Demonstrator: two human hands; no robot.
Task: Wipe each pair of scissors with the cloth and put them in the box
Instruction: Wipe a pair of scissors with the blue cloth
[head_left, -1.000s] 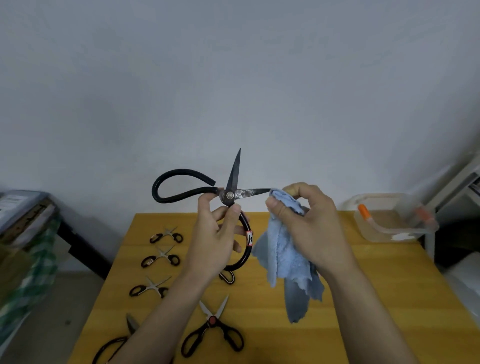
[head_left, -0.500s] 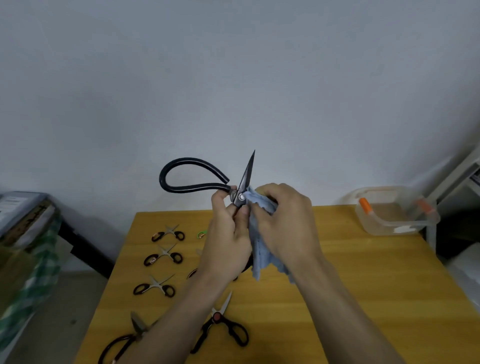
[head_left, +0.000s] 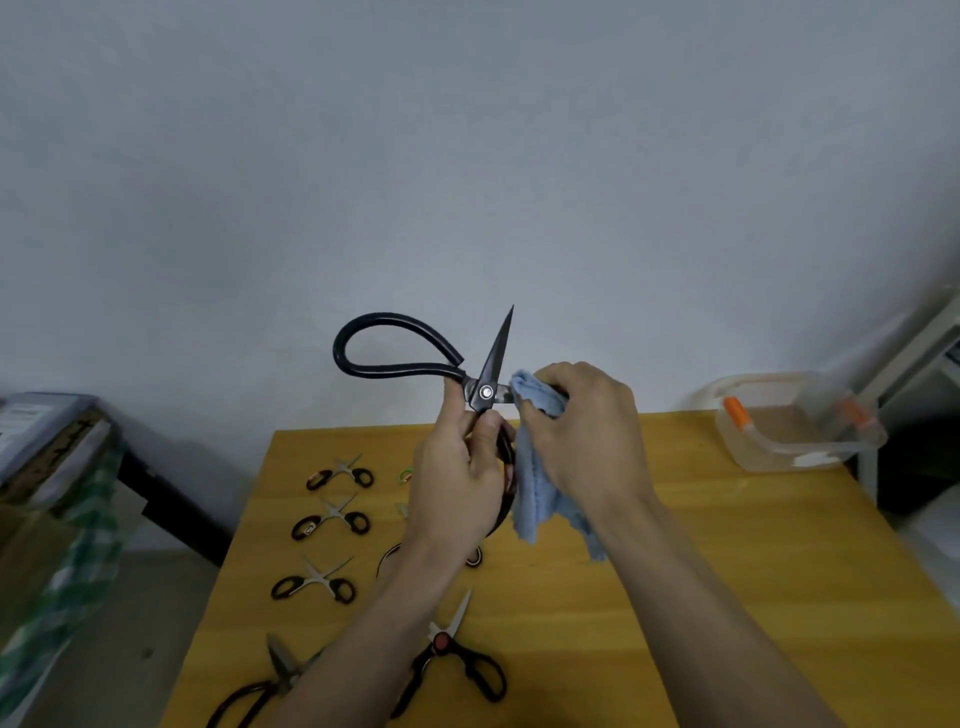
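1. Above the far middle of the bench (head_left: 727, 571), the left hand (head_left: 457, 483) is gripping the large black scissors (head_left: 415, 358) just under the pivot, its fingers hiding the lower handle loop almost wholly.
2. The right hand (head_left: 587, 436) is pinching the blue cloth (head_left: 535, 478) round one blade, which is pointing toward 3 o'clock and lying covered past its root; the other blade is pointing free toward 12 o'clock.
3. The cloth's loose end is hanging down between the two wrists, hiding part of the bench behind it.
4. At 3 o'clock from the hands, the clear box (head_left: 795, 431) is sitting at the bench's far right corner, well apart from the scissors; whether anything is lying inside is hard to tell.
5. At 8 o'clock, three small scissors (head_left: 340, 470) are lying in a column near the left edge.
6. The left forearm is covering part of another pair (head_left: 270, 675) at the near left, which is also being cut off by the frame's bottom edge.
7. A red-pivot pair (head_left: 452, 660) is lying between the forearms.
8. Small things behind the left hand are too hidden to name.
9. Bare wood is stretching from the right forearm out to the right edge, toward 4 o'clock.
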